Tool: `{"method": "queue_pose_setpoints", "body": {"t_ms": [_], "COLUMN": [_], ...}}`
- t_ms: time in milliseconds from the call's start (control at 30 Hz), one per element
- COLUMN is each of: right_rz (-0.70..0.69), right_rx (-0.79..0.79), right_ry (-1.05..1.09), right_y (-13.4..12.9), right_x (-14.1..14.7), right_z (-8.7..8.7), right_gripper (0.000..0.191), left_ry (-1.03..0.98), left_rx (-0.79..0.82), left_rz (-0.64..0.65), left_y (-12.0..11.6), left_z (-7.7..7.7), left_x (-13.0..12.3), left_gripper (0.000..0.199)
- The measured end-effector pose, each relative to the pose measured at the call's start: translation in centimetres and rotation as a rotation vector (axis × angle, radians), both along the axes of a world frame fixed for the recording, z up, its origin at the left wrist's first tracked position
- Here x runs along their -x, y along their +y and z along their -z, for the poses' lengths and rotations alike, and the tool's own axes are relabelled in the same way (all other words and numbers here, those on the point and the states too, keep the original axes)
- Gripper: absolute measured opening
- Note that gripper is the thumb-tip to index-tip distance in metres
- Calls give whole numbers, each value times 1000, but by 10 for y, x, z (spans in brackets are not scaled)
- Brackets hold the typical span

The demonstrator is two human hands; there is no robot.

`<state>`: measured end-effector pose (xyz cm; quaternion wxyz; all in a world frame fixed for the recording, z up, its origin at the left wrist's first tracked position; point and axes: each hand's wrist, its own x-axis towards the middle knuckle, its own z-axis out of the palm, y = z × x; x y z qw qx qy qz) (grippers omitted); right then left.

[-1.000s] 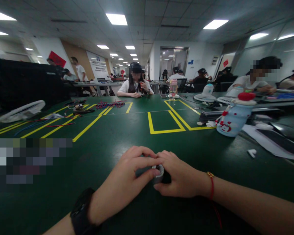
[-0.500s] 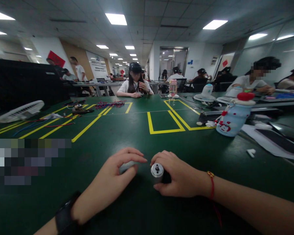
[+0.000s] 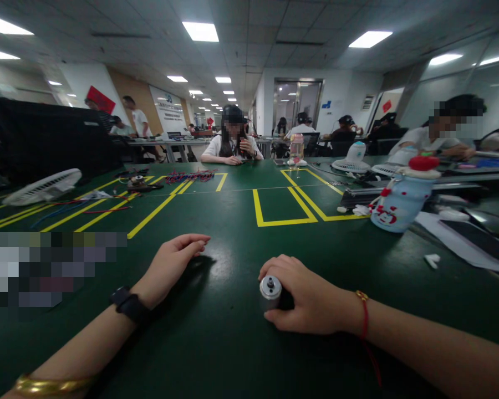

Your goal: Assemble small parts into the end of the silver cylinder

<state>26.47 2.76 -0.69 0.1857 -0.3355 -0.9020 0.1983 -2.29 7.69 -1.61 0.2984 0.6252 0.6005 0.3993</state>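
Note:
My right hand (image 3: 301,296) is wrapped round a small silver electric motor (image 3: 270,289), which stands upright with its shaft and dark holes facing up. My thumb rests at its near side, and the other fingers curve behind it. To the left, my left hand (image 3: 177,257) hovers over the green table (image 3: 237,354) and casts a shadow on it. Its fingers are stretched forward with the thumb lying close to them, and nothing shows in them. The undersides of those fingers are hidden.
Yellow tape (image 3: 286,224) marks the table. At the right stand a light blue bottle (image 3: 401,205), a phone (image 3: 478,239) on paper and a white earbud (image 3: 432,260). Wires (image 3: 189,176) and a white fan (image 3: 44,187) lie left. A person (image 3: 233,144) sits opposite.
My left hand has moved left and forward, away from the motor, and its thumb and fingers have come closer together. My right hand keeps hold of the motor. The view has shifted slightly.

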Motion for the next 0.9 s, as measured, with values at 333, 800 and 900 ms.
{"method": "queue_pose_setpoints", "body": {"t_ms": [333, 800, 900], "right_rz": [3, -15, -3], "right_rx": [-5, -79, -86], "right_ry": [5, -18, -26], "right_y": [0, 2, 2], "right_x": [1, 2, 3], "right_z": [0, 7, 7], "right_gripper": [40, 38, 35], "left_ry": [175, 114, 98], "left_rx": [-60, -240, -234], "left_rz": [252, 520, 512], "left_y": [-21, -65, -63], "left_z": [-11, -28, -29], "left_x": [-26, -82, -82], "left_gripper": [22, 18, 15]}}
